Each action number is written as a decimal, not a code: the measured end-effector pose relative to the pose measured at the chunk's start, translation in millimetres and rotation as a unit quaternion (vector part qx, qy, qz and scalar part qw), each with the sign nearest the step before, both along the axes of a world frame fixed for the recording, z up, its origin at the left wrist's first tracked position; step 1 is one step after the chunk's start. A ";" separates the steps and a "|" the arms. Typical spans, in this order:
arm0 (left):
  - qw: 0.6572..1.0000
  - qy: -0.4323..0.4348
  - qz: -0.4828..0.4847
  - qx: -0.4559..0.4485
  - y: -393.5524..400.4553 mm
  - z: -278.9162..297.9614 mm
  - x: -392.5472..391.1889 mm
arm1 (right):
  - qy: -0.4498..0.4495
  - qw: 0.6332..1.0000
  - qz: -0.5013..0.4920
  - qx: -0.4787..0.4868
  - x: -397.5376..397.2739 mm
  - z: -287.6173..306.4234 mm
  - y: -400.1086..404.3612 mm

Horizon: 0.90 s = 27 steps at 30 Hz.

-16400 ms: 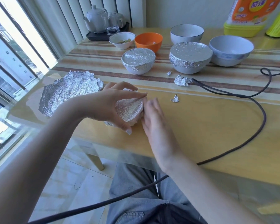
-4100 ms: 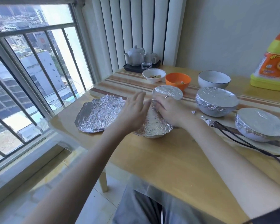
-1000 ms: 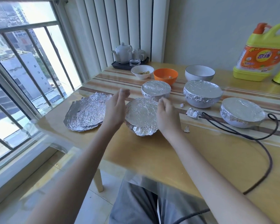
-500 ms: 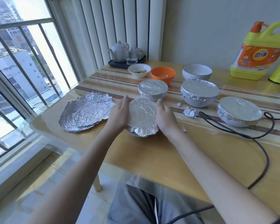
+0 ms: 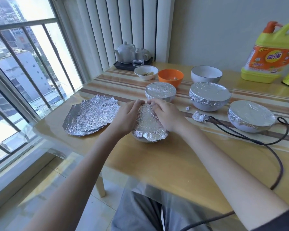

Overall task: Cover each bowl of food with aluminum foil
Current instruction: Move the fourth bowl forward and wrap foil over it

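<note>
A foil-wrapped bowl (image 5: 148, 129) stands near the table's front edge. My left hand (image 5: 127, 117) cups its left side and my right hand (image 5: 167, 114) cups its right side. The fingers of both curl over the far rim and press the foil down. Three other foil-covered bowls stand behind and to the right: a small one (image 5: 160, 90), a larger one (image 5: 208, 95) and one at far right (image 5: 250, 115). Uncovered at the back are a small white bowl (image 5: 146, 72) with food, an orange bowl (image 5: 170, 77) and a white bowl (image 5: 206, 75).
A crumpled loose foil sheet (image 5: 90, 117) lies left of my hands. Foil scraps (image 5: 198, 116) and a dark cable (image 5: 250, 139) lie to the right. A tea set on a tray (image 5: 132, 55) stands at the back, a yellow detergent jug (image 5: 270, 52) at back right. Window bars on the left.
Both hands slid from the bowl's sides up to its far rim, and the fingers curled over the foil there.
</note>
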<state>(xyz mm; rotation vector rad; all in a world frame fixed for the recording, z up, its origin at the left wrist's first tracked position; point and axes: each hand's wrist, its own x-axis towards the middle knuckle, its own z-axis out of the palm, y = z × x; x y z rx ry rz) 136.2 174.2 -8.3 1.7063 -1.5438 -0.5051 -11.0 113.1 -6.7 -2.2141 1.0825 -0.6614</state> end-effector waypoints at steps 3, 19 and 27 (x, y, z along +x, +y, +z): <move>1.000 0.000 0.010 0.011 -1.1 1.0 -0.6 | -0.024 0.999 -0.012 0.045 1.0 0.0 -0.9; 0.988 0.065 0.140 -0.012 23.3 5.7 -14.9 | -0.021 0.994 -0.110 0.016 -11.0 -1.1 13.0; 0.991 0.129 0.019 0.014 2.7 -1.8 -10.1 | -0.058 0.983 -0.140 0.101 -12.5 -4.8 13.2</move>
